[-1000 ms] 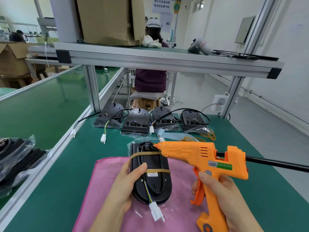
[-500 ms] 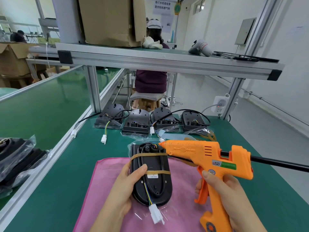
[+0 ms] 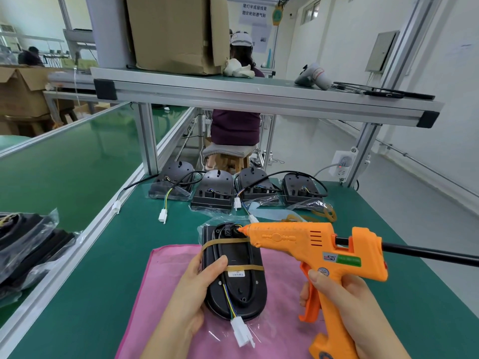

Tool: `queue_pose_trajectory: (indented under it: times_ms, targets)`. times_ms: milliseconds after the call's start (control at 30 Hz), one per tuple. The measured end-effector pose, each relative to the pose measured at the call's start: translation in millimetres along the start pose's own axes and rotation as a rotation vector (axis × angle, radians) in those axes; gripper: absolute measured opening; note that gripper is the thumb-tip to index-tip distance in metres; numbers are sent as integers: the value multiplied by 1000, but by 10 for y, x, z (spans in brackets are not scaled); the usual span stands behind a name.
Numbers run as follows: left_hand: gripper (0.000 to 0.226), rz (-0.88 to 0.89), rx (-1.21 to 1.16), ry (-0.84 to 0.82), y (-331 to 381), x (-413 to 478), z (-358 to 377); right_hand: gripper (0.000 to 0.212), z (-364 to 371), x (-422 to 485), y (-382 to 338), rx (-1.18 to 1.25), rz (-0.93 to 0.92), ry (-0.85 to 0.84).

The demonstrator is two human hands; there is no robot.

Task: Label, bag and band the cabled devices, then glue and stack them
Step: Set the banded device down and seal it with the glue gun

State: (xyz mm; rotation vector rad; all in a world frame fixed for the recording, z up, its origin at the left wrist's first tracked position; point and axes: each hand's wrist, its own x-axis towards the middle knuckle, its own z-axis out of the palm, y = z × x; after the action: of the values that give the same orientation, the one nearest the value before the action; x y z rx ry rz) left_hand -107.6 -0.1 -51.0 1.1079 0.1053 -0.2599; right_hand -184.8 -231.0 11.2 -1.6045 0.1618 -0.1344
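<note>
A black oval cabled device (image 3: 241,286) in a clear bag lies on a pink cloth (image 3: 160,294), with two tan rubber bands and a white label across it. Its wire ends in a white connector (image 3: 242,331). My left hand (image 3: 191,288) grips the device's left edge, thumb on top. My right hand (image 3: 347,304) holds an orange glue gun (image 3: 318,255) by the handle. The gun's nozzle touches the cable entry at the device's far end.
Several more black devices (image 3: 212,193) with cables stand in a row at the back of the green bench (image 3: 103,268). Loose rubber bands (image 3: 321,213) lie at the right. Bagged devices (image 3: 23,244) are stacked far left. A shelf (image 3: 259,97) spans overhead; a person sits beyond.
The glue gun has shifted slightly back to the left, its nozzle now lying on the cable entry at the device's far end. My left hand keeps its hold.
</note>
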Motion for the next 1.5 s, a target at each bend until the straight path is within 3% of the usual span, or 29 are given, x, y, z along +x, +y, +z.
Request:
queue_pose_trajectory:
  times_ms: [200, 400, 500, 733, 967, 1200, 1500]
  targets:
    - [58, -14, -31, 2, 12, -13, -12, 44, -62, 1, 21, -48, 7, 35]
    - [62, -28, -30, -17, 14, -27, -9, 37, -144, 23, 8, -22, 36, 91]
    - [61, -35, -34, -26, 16, -39, 3, 47, -228, 89, 29, 80, 49, 136]
    - [56, -23, -16, -41, 27, -55, -35, 42, -747, 379, 158, 363, 212, 320]
    - [50, -20, 3, -29, 32, -76, -19, 39, -1164, 623, 266, 488, 333, 469]
    - [50, -39, 0, -25, 18, -100, -21, 37, -1320, 702, 460, 491, 470, 522]
    - [53, -51, -1, -25, 30, -98, -40, 51, -1405, 704, 521, 389, 566, 564]
